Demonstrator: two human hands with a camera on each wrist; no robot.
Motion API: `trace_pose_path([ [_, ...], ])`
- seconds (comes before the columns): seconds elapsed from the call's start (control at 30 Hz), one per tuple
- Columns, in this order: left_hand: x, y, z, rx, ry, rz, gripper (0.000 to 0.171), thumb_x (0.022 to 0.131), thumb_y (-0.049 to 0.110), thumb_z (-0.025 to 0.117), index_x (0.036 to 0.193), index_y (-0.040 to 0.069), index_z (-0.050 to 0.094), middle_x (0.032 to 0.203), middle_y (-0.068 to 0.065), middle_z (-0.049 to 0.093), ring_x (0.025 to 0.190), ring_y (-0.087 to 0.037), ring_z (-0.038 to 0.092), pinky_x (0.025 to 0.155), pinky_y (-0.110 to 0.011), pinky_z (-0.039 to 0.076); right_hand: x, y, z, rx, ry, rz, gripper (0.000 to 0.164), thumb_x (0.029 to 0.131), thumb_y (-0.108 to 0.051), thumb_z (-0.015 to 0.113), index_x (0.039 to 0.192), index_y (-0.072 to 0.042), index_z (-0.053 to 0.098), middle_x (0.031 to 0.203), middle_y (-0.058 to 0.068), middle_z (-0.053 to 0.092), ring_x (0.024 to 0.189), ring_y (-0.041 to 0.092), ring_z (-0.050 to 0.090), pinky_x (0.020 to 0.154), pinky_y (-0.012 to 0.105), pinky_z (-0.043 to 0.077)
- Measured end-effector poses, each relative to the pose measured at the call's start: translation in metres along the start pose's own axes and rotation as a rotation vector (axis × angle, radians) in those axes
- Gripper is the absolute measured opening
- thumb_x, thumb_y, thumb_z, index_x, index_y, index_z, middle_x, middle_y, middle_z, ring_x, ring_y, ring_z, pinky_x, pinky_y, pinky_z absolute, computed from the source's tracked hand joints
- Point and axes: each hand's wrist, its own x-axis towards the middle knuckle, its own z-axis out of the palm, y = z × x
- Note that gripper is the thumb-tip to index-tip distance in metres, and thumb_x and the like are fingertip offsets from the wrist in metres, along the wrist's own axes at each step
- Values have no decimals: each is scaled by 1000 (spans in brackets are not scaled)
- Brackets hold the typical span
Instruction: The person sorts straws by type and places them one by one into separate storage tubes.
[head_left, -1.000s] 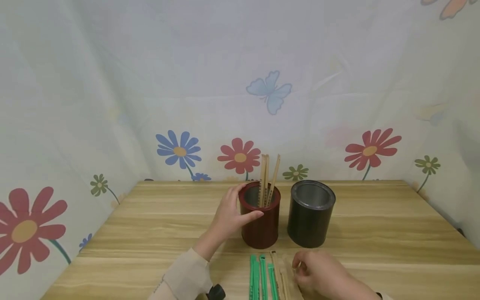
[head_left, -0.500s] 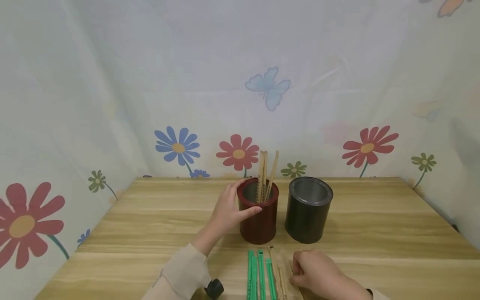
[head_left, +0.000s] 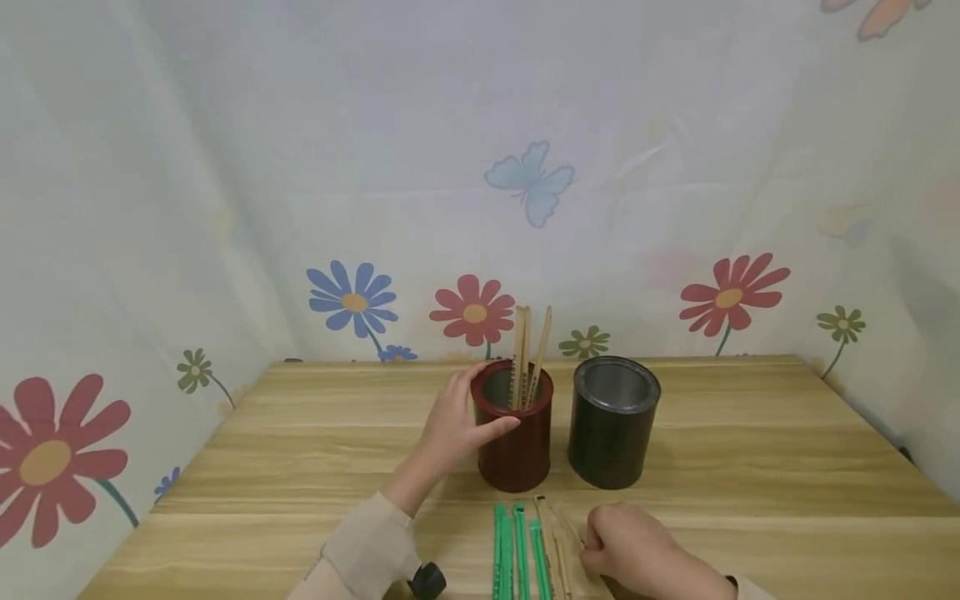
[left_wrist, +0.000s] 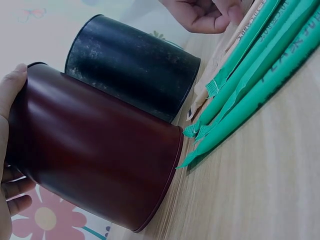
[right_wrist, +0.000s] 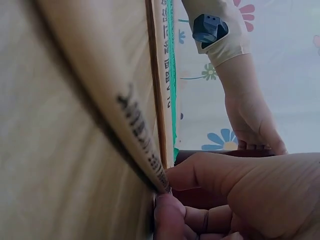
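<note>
Right hand pinches a brown stick while left hand steadies the red can

And here on my remote feed, the right hand (head_left: 630, 542) has a brown paper-wrapped stick (right_wrist: 107, 80) nipped between thumb and fingertip, with the other fingers folded in! The stick sits right at the fingertips, on the hand's left side, slanting past them with its far end pointing up toward the red can. From here I can't tell whether it touches the table (head_left: 337, 467).

Just left of it, more brown sticks (head_left: 551, 542) lie in the row, and beside those come the green sticks (head_left: 507, 554), lined up in front of the red can (head_left: 514, 454).

Over to the left hand (head_left: 457, 421): it's gripping that can, thumb across the front below the rim, fingers round the left side and back. The can stands upright, with printed brown sticks (head_left: 521, 358) poking out of its mouth, leaning at slightly different angles.

Just right of it stands the dark can (head_left: 611, 437), upright, a gap between the two, and the right hand is nearby in front of it!
</note>
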Motion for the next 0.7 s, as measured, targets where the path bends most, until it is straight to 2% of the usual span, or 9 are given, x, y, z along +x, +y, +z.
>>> trace_pose_path([
  [0.23, 0, 1, -1, -9, -2, -8, 86, 74, 42, 81, 141, 6, 42, 137, -15, 50, 128, -32, 48, 104, -54, 43, -1, 0, -2, 19, 4, -1, 23, 68, -13, 65, 53, -18, 48, 50, -13, 40, 47, 2, 33, 45, 19, 28],
  [0.4, -1, 1, -3, -10, 3, -15, 86, 74, 42, 81, 141, 6, 42, 138, -15, 50, 128, -33, 47, 104, -54, 43, -2, -2, -6, -14, 38, -15, 23, 67, -14, 66, 54, -19, 47, 51, -14, 38, 47, 2, 33, 45, 19, 29],
  [0.53, -1, 0, -3, 1, 3, -10, 86, 73, 41, 82, 141, 5, 43, 138, -16, 50, 128, -33, 47, 104, -54, 43, -5, -3, -12, -48, 68, -30, 24, 67, -17, 67, 55, -21, 46, 52, -15, 37, 48, 1, 32, 45, 18, 28],
  [0.7, 1, -1, -1, 10, -11, -2, 88, 73, 43, 81, 142, 5, 42, 138, -15, 50, 128, -33, 47, 104, -54, 43, -8, -6, -27, 3, 48, -31, 23, 71, -17, 65, 59, -22, 46, 54, -16, 38, 49, -1, 33, 45, 18, 28],
])
